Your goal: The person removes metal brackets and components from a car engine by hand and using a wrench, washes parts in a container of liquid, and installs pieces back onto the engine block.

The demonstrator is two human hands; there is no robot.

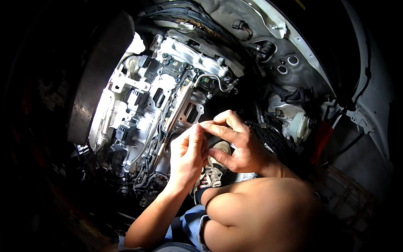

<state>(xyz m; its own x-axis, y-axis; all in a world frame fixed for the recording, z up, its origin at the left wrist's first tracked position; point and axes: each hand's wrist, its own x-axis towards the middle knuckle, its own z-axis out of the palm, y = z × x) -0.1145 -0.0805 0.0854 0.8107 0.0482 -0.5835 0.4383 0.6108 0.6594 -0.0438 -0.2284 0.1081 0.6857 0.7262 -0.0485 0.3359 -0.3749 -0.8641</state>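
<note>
My left hand [187, 151] is closed above the engine's near right side, its thumb pointing up against the curled fingers. From the right, my right hand [235, 143] reaches across, its fingertips drawn together at the left thumb's tip and its thumb lower down beside the left fingers. Whatever small thing is pinched there is hidden by the fingers. Just beyond the fingertips lies the bare metal engine [145, 119], with an oblong port opening [192, 112] facing up. A thin bent metal pipe [215, 76] runs over its far end.
Below my hands is a laced shoe [215, 172] on my foot, with my bent bare knee [252, 206] at the lower right. Black connectors [123, 133] line the engine's left side. A dark curved panel [100, 80] stands further left, and a pale plastic reservoir [300, 127] to the right.
</note>
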